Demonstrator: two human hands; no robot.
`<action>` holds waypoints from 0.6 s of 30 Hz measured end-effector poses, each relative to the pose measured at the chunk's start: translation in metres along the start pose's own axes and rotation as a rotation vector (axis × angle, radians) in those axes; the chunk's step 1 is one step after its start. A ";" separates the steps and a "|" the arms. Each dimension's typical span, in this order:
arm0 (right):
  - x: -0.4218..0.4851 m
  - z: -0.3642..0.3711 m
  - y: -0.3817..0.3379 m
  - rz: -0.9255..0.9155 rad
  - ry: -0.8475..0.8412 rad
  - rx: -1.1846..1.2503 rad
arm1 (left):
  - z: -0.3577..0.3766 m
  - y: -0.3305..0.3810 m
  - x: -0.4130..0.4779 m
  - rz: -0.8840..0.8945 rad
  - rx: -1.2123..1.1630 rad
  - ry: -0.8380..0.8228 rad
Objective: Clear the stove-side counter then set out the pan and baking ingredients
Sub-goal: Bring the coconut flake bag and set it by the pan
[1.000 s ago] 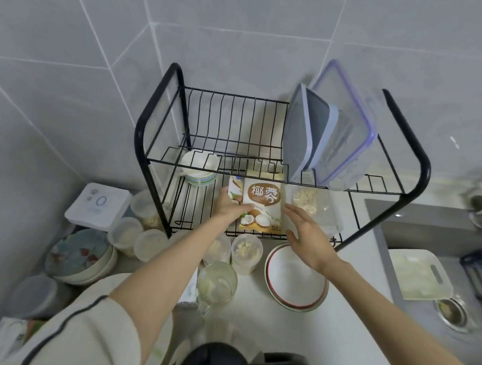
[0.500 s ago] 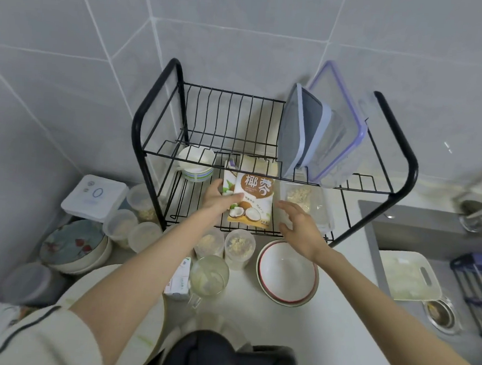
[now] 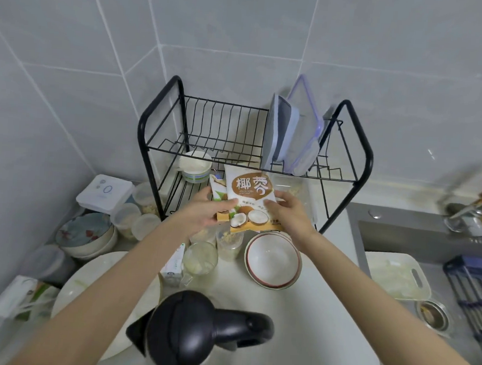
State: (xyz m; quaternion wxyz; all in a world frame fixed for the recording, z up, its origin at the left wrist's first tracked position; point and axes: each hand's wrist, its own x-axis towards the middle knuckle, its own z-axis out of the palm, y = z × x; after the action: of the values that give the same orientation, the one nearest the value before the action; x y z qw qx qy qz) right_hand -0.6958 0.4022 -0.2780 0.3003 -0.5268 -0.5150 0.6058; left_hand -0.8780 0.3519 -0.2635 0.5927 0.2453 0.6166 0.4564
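A white and brown packet of desiccated coconut [image 3: 249, 194] is held in front of the lower shelf of the black wire dish rack [image 3: 360, 179]. My left hand [image 3: 207, 212] grips its left edge, together with a second, smaller coconut packet [image 3: 217, 187] tucked behind it. My right hand [image 3: 287, 214] pinches the packet's right edge. A clear bag of pale crumbs [image 3: 300, 189] lies on the lower shelf behind my right hand.
On the counter stand a black kettle [image 3: 195, 333], a red-rimmed white bowl [image 3: 273, 260], small lidded tubs [image 3: 145, 227], a glass cup [image 3: 200, 260], patterned bowls [image 3: 86, 235] and a large white plate [image 3: 84, 291]. Clear storage boxes [image 3: 294, 134] lean on the rack's top shelf. The sink [image 3: 427, 281] lies right.
Both hands have closed on the coconut packet and drawn it out of the lower shelf toward me. The camera has pulled back and the kettle shows fully.
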 end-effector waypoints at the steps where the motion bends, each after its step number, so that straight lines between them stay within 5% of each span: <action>1: -0.004 -0.004 0.000 0.011 -0.010 0.002 | 0.002 0.001 -0.007 0.001 0.046 -0.031; 18: -0.094 -0.069 0.003 0.033 -0.075 0.060 | 0.058 0.011 -0.124 0.128 0.307 -0.233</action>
State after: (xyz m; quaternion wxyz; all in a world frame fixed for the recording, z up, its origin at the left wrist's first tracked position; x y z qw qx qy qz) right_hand -0.6047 0.3373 -0.2442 0.2864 -0.5030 -0.4989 0.6450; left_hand -0.8035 0.2686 -0.1842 0.5854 0.4228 0.5892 0.3624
